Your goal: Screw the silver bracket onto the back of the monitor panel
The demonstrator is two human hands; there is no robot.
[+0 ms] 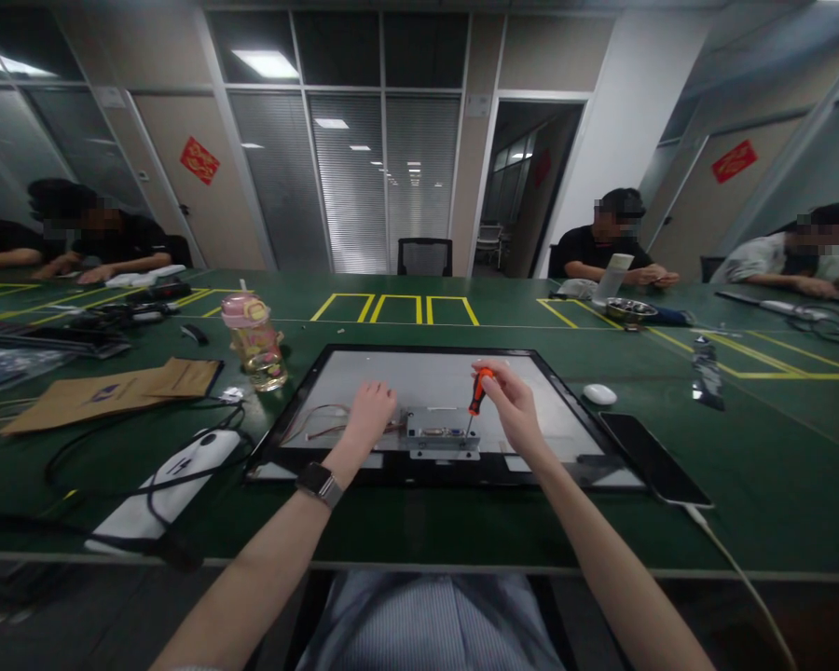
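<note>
**Two hands at the back of a flat screen panel, screwdriver upright**

No writing can be read anywhere. A red diamond sign (199, 160) on a far door carries gold marks too small to make out. A brown paper envelope (104, 391) on the left has a small dark logo that is blurred. The print on the pink-capped bottle (255, 343) beside it is just as unclear.

The screen panel (419, 373) lies flat on the green counter (776, 447), directly in front of the person. Its pale grey back faces up inside a black frame. Near its front edge sits a small metal box (440, 431) with connector openings on its face; these are too small to identify.

The right hand (514, 405) grips a screwdriver (478, 396) by its orange handle, fingers wrapped round the top. The shaft points down, and its tip meets the box's right end. The tip itself is too fine to see.

The left hand (370, 410) rests on the panel just left of the box, fingers curled under. It hides whatever lies beneath, so it is unclear whether it pinches anything. Thin wires (318, 419) loop out to its left. A watch (320, 483) is on that wrist.

A dark phone (647, 458) lies just right of the panel with a cable attached, and a white mouse (599, 394) sits beyond it. At left front, a white device (174, 475) is tangled in black cables. Other people sit at the far side with their faces blurred.
</note>
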